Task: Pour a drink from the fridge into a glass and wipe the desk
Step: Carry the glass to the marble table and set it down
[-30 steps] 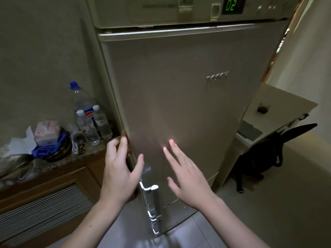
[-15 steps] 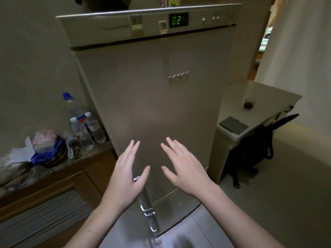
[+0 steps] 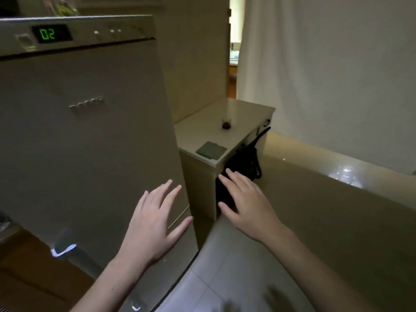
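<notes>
Glass (image 3: 226, 124) stands near the surface's (image 3: 198, 131) far edge; your empty, spread hands (image 3: 150, 224) could topple it while wiping.

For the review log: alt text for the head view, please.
Two bare open hands, left hand and right hand, reach out before a closed beige fridge. Beside it, a white desk holds a small glass of dark drink and a grey folded cloth.

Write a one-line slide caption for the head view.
Both open hands hover before the closed fridge; glass waits on desk.
</notes>
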